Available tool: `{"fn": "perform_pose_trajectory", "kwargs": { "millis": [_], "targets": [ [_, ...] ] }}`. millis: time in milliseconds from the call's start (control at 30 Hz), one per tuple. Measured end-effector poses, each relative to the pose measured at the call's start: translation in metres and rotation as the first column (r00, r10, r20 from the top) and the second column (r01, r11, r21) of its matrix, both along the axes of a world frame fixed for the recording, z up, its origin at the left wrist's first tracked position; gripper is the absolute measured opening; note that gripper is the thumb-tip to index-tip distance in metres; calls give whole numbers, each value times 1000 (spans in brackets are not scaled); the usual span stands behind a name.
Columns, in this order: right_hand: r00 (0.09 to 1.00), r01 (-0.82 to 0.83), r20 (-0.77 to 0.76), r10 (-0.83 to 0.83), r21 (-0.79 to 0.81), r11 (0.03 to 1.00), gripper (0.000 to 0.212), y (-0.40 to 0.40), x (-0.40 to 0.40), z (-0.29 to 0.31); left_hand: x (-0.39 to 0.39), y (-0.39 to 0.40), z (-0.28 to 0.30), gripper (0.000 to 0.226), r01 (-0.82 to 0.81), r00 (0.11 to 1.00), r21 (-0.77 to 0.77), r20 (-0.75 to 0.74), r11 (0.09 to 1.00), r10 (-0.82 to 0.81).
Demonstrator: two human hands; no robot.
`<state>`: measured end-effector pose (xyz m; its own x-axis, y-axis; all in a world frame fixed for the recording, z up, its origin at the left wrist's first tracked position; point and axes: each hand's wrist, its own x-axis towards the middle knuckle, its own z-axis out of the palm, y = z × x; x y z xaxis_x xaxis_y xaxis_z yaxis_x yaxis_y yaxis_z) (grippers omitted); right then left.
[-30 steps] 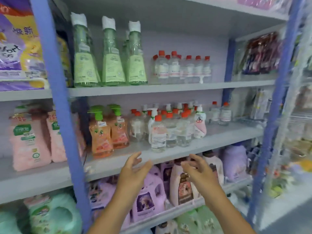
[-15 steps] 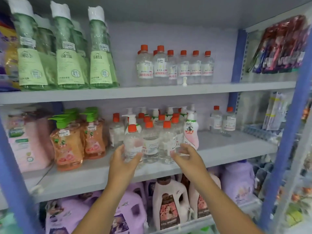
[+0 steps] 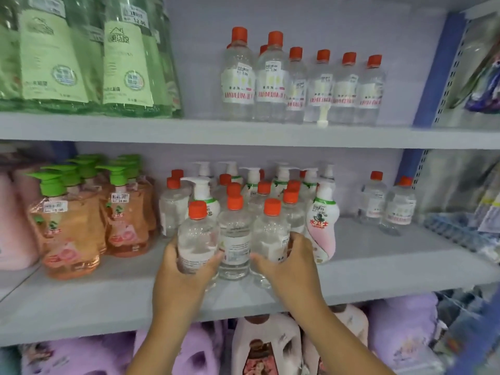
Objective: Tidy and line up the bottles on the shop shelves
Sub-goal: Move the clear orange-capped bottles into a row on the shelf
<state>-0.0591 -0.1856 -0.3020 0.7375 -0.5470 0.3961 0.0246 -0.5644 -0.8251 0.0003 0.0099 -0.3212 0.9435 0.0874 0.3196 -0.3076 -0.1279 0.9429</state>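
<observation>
"12.00" price sticker on green bottle, possibly "19.00" on orange soap bottle

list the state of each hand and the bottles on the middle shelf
left hand: grips the front left clear bottle
right hand: fingers curled round the front right clear bottle
middle clear bottle: upright, free between them
orange pump bottles: upright, untouched
pink pump bottle: upright, beside right hand

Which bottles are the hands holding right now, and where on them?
Left hand grips the front-left clear bottle round its lower body; right hand grips the front-right clear bottle likewise.
</observation>
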Motion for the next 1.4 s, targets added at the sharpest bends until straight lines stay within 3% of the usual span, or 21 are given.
{"fn": "perform_pose_trajectory", "kwargs": {
  "millis": [233,433,733,933,1033,1233,1333,1400],
  "targets": [
    [981,-188,49,186,33,982,55,-21,-24,4,-49,-5,15,65,-14,998,-43,67,999,17],
    [925,-359,134,355,8,933,56,-60,-80,45,-125,-44,74,59,-22,982,-75,186,997,35],
    [825,-481,298,481,-78,873,71,-164,-175,185,-190,-119,200,56,-66,930,-5,362,998,64],
    [815,-406,385,434,-156,901,46,-209,-159,287,-167,-156,298,54,-125,861,124,507,984,46],
    [875,-334,317,365,-151,931,45,-222,-118,312,-126,-172,334,65,-95,896,198,444,976,-3],
    [949,-267,152,278,-86,960,41,-232,-40,310,-33,-199,351,62,-43,972,444,228,895,-66],
    [974,-210,63,219,-127,969,46,-233,-11,308,-1,-206,351,105,10,987,528,130,849,-92],
    [981,-193,-16,193,-155,969,50,-232,4,310,16,-210,350,113,33,989,559,104,829,-109]
  ]
}}
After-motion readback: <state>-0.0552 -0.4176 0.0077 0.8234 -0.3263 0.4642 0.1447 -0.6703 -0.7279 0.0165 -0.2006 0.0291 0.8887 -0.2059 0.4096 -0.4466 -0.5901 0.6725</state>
